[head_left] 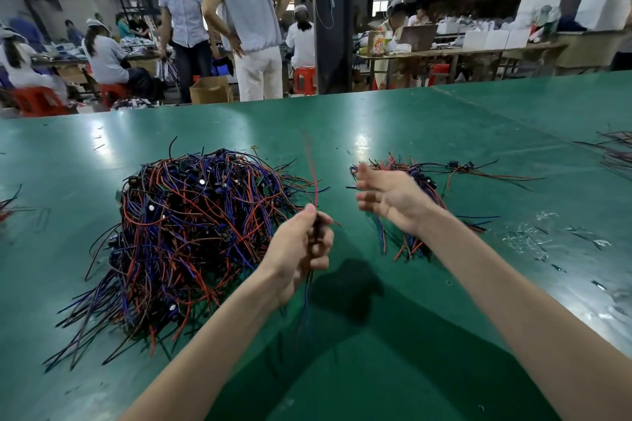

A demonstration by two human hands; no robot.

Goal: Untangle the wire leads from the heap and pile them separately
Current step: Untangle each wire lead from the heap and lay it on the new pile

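Wires lie in a big tangled heap on the green table, red, blue and black ones all mixed up with little black plugs among them. From the person's left hand the heap is at about nine to ten o'clock, just beside it. That hand is curled tight around one wire lead. The red end of the lead sticks up out of the fist toward twelve o'clock and looks blurry, and the blue and dark ends hang down under the hand toward six o'clock. The right hand is at about two o'clock from the left one, close by but not touching it. Its fingers are straight and spread, its palm faces the left hand, and it holds nothing. It is up in the air over a small pile of sorted leads, which lies well apart from the heap. At three o'clock from that pile some clear plastic scraps lie on the table. More wires show at the far right edge of the table, and a few wire ends at the left edge. Past the table, at twelve o'clock, two people stand beside a dark pillar, a cardboard box sits on the floor, and other people sit on red stools at long tables.
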